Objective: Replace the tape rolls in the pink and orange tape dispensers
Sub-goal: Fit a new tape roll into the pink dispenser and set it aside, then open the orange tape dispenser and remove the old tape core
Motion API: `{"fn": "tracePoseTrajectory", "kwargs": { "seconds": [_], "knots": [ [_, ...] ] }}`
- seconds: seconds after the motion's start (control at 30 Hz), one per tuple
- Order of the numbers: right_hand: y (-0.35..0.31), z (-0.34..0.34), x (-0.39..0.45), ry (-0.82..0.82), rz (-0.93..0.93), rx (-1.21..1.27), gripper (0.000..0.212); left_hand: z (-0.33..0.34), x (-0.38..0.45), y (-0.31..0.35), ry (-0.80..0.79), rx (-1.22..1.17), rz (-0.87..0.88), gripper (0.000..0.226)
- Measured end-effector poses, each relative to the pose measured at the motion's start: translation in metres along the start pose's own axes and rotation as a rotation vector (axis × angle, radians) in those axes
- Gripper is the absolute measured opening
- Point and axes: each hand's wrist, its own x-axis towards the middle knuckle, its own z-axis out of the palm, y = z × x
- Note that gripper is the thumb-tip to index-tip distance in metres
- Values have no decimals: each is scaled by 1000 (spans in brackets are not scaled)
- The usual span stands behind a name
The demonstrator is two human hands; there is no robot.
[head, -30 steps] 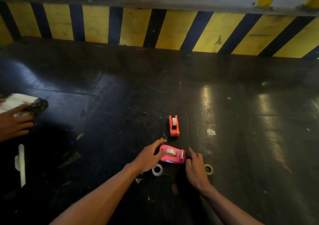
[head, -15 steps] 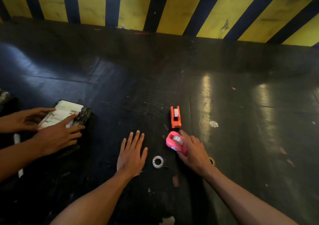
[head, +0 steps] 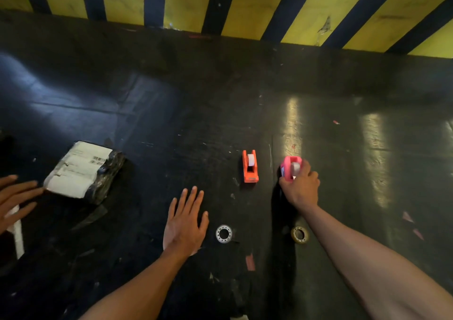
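The orange tape dispenser (head: pixel 250 166) stands on the black floor with a white tape roll in it. To its right my right hand (head: pixel 301 187) grips the pink tape dispenser (head: pixel 289 167), which also holds a roll; my fingers cover its near end. My left hand (head: pixel 185 224) lies flat and open on the floor, fingers spread, holding nothing. A white roll core (head: pixel 223 234) lies just right of my left hand. A yellowish roll core (head: pixel 299 234) lies beside my right forearm.
A black-wrapped parcel with a white label (head: pixel 83 171) sits at the left, with another person's hand (head: pixel 14 197) beside it. A yellow-and-black striped barrier (head: pixel 245 3) runs along the far edge. Small scraps (head: pixel 250 262) litter the floor.
My right hand carried the pink dispenser from in front of the orange one to its right side. My left hand let go and now rests flat. The parcel came into view at left.
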Motion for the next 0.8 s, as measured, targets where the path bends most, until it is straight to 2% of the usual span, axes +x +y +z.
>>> {"fn": "tracePoseTrajectory", "kwargs": {
  "seconds": [0.27, 0.33, 0.4, 0.43, 0.47, 0.53, 0.63, 0.7, 0.8],
  "knots": [
    [-5, 0, 2, -45, 54, -12, 92, -5, 0, 2, -18, -20, -5, 63],
    [-7, -2, -4, 52, 56, -46, 90, -10, 1, 5, -5, -81, -34, 62],
    [-11, -5, -12, 209, -91, -19, 74, -20, 9, 12, 8, -210, -104, 60],
    [-13, -5, -15, 230, -217, 7, 66, -25, 16, 18, 20, -273, -140, 60],
    [-17, -3, -17, 191, -332, 45, 61, -30, 26, 25, 35, -328, -162, 59],
    [-30, 3, -20, -32, -404, 134, 59, -39, 47, 45, 43, -485, -154, 59],
    [-53, 16, -24, -331, -273, 244, 59, -57, 77, 81, -95, -850, -168, 58],
    [-61, 23, -27, -412, -164, 368, 52, -67, 88, 100, -219, -998, -221, 54],
    [-57, 34, -26, -473, -63, 525, 41, -75, 92, 115, -321, -1103, -250, 45]
  ]
}}
